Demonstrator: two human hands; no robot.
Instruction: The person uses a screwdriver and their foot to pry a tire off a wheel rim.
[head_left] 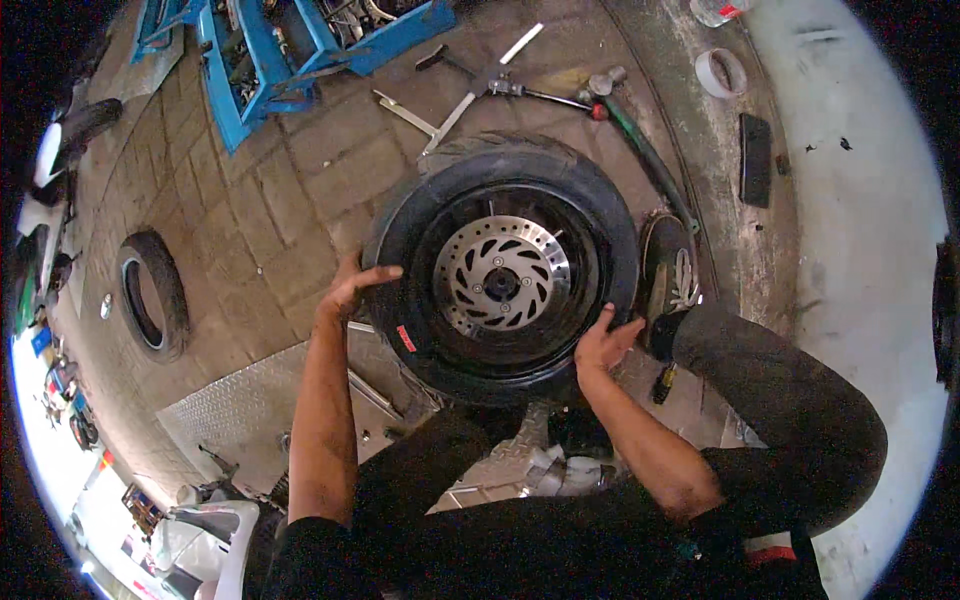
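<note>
A motorcycle wheel (410, 210) with a black tyre, black rim and slotted silver brake disc (460, 250) faces up in front of me. My left hand (365, 280) grips the tyre's left side, thumb over the sidewall. My right hand (610, 340) holds the lower right side, fingers around the tyre. A small red label marks the lower left sidewall. Just beyond the wheel lie a metal T-shaped tool (450, 120) and a long green-handled tool (650, 150). My shoe (672, 262) rests beside the tyre's right.
Blue toolboxes (245, 80) sit at the back left. A loose tyre (170, 290) lies left on the paving, near a metal plate (230, 405). A tape roll (720, 72) and black oblong object (755, 160) lie right, beside a pale wall (860, 200). Motorcycle parts (55, 180) line the far left.
</note>
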